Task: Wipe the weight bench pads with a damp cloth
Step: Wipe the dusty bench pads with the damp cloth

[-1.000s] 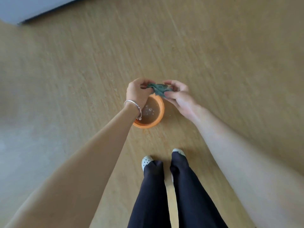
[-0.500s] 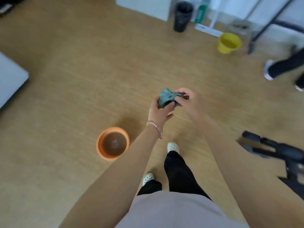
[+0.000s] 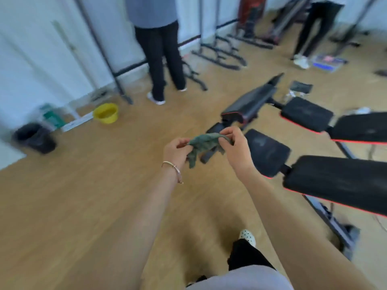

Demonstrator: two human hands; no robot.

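Observation:
A dark green cloth (image 3: 203, 146) hangs stretched between my two hands at the centre of the view. My left hand (image 3: 176, 150) pinches its left end and my right hand (image 3: 235, 150) pinches its right end, held out in front of me above the wooden floor. Just to the right stand weight benches with black, red-trimmed pads: a near seat pad (image 3: 267, 151), a near long back pad (image 3: 339, 183), and further pads (image 3: 249, 104) (image 3: 306, 114) behind them. The cloth is a short way left of the near seat pad.
A yellow bucket (image 3: 105, 113) and a black bin (image 3: 34, 138) stand by the left wall. One person (image 3: 161, 49) stands ahead by black frame stands, another person (image 3: 316, 28) at the far right. Bare wooden floor (image 3: 83, 195) lies to my left.
The view has swung up and right from the orange basin, which is out of sight now, to the benches. My hands have spread the bunched cloth out between them.

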